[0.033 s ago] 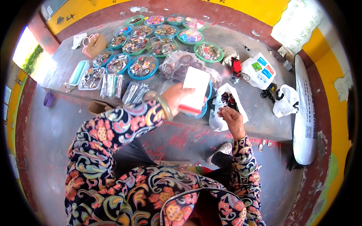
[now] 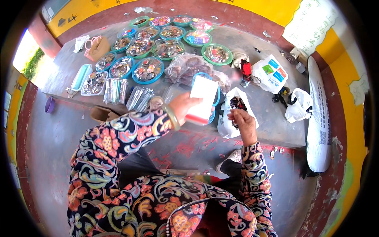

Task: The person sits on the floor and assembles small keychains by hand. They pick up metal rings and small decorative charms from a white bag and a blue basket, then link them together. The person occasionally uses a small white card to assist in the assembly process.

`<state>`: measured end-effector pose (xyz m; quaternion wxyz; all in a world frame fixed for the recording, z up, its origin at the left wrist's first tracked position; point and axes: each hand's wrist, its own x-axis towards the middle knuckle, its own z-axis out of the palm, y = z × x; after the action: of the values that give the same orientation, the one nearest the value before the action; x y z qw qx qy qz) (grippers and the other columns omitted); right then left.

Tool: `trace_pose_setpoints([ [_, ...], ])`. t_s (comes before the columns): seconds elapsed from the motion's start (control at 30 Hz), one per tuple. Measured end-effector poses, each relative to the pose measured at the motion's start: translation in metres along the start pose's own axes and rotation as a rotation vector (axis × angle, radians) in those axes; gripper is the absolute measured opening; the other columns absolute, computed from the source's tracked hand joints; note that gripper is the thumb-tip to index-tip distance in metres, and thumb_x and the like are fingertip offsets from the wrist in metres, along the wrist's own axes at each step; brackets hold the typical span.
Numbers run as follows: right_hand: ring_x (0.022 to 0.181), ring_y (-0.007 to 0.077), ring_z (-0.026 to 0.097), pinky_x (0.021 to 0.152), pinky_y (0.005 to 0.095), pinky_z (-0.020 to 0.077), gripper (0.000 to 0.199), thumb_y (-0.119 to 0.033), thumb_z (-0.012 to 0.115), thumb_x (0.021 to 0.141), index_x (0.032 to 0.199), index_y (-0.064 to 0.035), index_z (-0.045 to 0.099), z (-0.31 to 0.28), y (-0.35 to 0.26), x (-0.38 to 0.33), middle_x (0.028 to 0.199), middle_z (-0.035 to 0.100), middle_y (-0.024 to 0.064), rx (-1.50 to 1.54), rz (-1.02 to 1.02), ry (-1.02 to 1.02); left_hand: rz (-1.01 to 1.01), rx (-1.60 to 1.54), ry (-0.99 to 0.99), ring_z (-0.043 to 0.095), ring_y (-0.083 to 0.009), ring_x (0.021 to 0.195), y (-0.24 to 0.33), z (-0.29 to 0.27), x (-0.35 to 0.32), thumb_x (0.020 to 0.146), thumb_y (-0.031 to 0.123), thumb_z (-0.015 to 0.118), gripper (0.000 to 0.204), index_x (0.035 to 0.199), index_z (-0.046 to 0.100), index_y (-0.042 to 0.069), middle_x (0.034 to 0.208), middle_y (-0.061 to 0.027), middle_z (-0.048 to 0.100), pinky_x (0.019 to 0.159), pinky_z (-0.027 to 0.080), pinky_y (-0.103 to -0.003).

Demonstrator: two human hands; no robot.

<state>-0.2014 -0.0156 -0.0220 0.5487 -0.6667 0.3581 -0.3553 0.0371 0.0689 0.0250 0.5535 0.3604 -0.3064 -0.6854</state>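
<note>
My left hand (image 2: 184, 107) grips a flat white card-like piece (image 2: 204, 94) with a red lower edge, its thumb lying across the face. Partly hidden behind that piece is a blue plastic basket (image 2: 217, 99). Over the near side of an open white plastic bag (image 2: 227, 128) hovers my right hand (image 2: 245, 125), its fingers curled and pinched together; anything between them is too small to make out. Dark, multicoloured small items (image 2: 238, 103) show inside the bag. Just left of my left wrist are bundles of long, thin wrapped items (image 2: 140, 97).
Several round baskets of small goods (image 2: 148, 70) cover the back left of the raised grey platform (image 2: 276, 126). Clear plastic bags with brownish contents (image 2: 188, 68) lie mid-platform. White bags (image 2: 271, 74) and a long white wrapped roll (image 2: 319, 118) are at right. A cardboard box (image 2: 103, 114) stands by the front edge.
The white piece in my left hand has dropped slightly, and more of the blue basket shows behind its top. My right hand has hardly moved.
</note>
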Motion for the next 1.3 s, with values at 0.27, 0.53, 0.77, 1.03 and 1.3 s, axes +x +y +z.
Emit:
trace_pose_setpoints([
  [0.27,0.069,0.0083,0.054,0.061,0.0213,0.0397,0.021,-0.024,0.053,0.086,0.087,-0.003,0.059,0.024,-0.006,-0.005,0.077,0.061,0.0023,0.434,0.173,0.068,-0.142,0.118,0.014,0.06,-0.0221,0.088,-0.026,0.011,0.004,0.083,0.009,0.054,0.035,0.115,0.044,-0.002,0.099,-0.0145,0.058,0.072,0.05,-0.032],
  [0.53,0.057,0.0021,0.042,0.05,0.016,0.0334,0.016,-0.013,0.067,0.076,0.073,-0.0034,0.056,0.038,-0.014,-0.002,0.064,0.053,-0.003,0.333,0.115,0.042,-0.031,0.406,0.02,0.056,-0.0125,0.088,-0.04,0.014,0.004,0.079,0.007,0.059,0.032,0.109,0.051,0.0,0.097,-0.0061,0.059,0.079,0.044,-0.026],
  [0.77,0.059,0.0039,0.045,0.051,0.018,0.0368,0.013,-0.01,0.064,0.078,0.072,-0.0013,0.057,0.046,-0.015,-0.001,0.065,0.054,-0.0023,0.289,-0.016,0.064,-0.068,0.274,0.015,0.055,-0.0132,0.09,-0.044,0.008,0.0,0.078,0.005,0.06,0.035,0.111,0.049,0.001,0.1,-0.0057,0.057,0.078,0.045,-0.028],
  [1.03,0.062,0.0268,0.056,0.055,0.0332,0.0463,0.01,-0.003,0.063,0.07,0.078,-0.0024,0.059,0.048,-0.033,-0.005,0.072,0.058,0.0101,-0.739,-0.752,0.265,-0.217,-0.032,0.194,0.06,-0.0162,0.082,-0.04,0.012,-0.005,0.079,0.005,0.058,0.029,0.107,0.052,0.002,0.096,-0.0074,0.059,0.071,0.049,-0.031],
  [1.3,0.062,0.0091,0.051,0.055,0.0218,0.0413,0.011,-0.003,0.066,0.073,0.083,-0.0001,0.062,0.055,-0.022,-0.008,0.071,0.057,0.0049,-0.055,-0.159,0.069,-0.09,0.265,0.019,0.057,-0.0147,0.087,-0.052,-0.002,-0.002,0.079,0.004,0.059,0.034,0.111,0.049,0.002,0.097,-0.0063,0.058,0.077,0.046,-0.029],
])
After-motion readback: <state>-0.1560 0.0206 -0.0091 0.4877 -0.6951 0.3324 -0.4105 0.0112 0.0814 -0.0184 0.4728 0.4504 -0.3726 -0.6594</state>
